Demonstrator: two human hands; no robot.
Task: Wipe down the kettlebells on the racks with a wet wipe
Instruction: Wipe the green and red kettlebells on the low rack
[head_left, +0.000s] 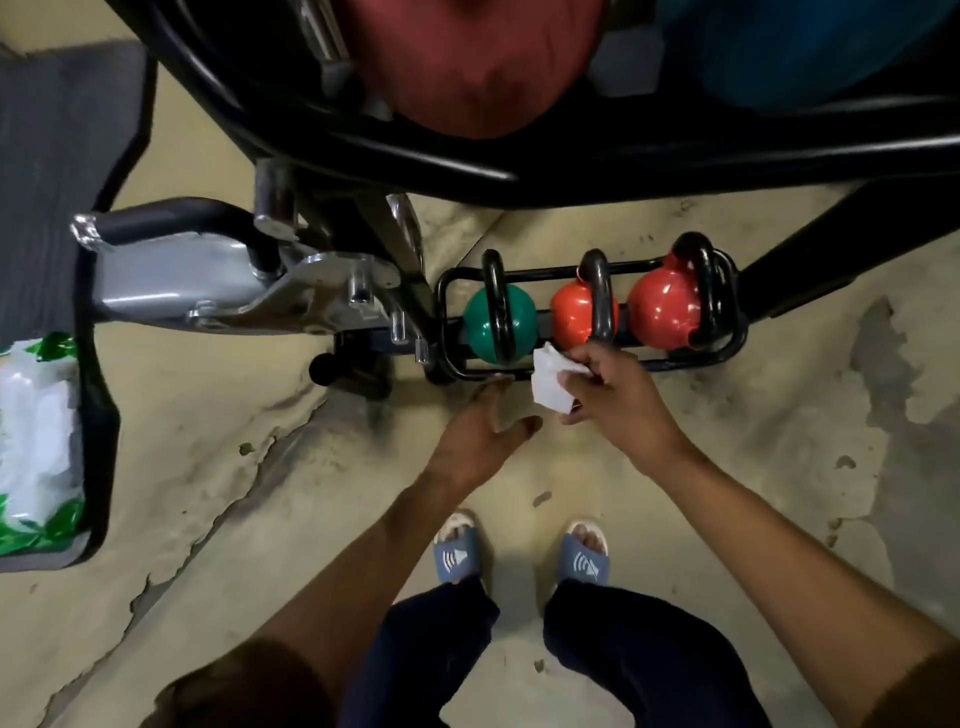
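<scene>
The wet wipe (550, 382) is pinched in the right hand (615, 400), just below the orange kettlebell (574, 317) on the low black rack (675, 361). The green kettlebell (498, 325) and red kettlebell (662, 309) flank it. The left hand (480, 434) hangs released near the rack's front rail, bare floor (260, 467) behind.

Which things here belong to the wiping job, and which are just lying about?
Job: white wet wipe in right hand; green kettlebell, orange kettlebell, red kettlebell; black rack; wipes pack.
Lying about: silver machine lever; grey mat.
</scene>
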